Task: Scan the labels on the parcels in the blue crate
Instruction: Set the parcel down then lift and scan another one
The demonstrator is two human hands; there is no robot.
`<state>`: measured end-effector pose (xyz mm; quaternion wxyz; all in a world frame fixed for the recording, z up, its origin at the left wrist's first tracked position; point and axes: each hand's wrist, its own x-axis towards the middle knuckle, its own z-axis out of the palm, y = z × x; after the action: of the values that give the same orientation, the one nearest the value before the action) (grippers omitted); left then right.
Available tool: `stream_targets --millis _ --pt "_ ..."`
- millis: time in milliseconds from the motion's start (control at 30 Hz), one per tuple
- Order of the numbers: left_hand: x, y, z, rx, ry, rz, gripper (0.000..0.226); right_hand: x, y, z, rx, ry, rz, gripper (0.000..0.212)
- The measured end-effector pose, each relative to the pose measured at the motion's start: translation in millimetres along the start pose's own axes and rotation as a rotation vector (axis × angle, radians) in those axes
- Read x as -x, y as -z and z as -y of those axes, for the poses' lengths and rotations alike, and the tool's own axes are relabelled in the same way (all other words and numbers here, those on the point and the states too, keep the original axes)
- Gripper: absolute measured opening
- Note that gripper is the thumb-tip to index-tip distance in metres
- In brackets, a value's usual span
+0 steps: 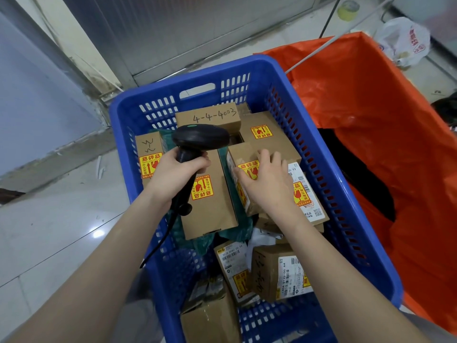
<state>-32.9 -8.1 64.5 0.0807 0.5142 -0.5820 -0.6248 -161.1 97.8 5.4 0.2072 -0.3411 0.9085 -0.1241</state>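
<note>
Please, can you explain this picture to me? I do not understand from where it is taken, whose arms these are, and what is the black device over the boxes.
The single picture comes from a camera worn on a person's head, looking down at their own bare arms. The left hand grips a black corded barcode scanner. The right hand rests on a cardboard parcel with a yellow fragile sticker. Many such parcels lie in the blue crate on the floor. Beside it stands an orange sack.
</note>
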Motion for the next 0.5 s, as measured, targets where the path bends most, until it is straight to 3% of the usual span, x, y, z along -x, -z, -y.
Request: stream_targets --millis 300,500 --pt "0 -7 -1 -0.036 -0.009 0.048 0.013 9 35 -28 -0.033 -0.003 -0.089 0.059" --pt "3 -23 1 -0.077 -0.029 0.123 0.021 23 49 -69 -0.106 -0.065 -0.062 0.064"
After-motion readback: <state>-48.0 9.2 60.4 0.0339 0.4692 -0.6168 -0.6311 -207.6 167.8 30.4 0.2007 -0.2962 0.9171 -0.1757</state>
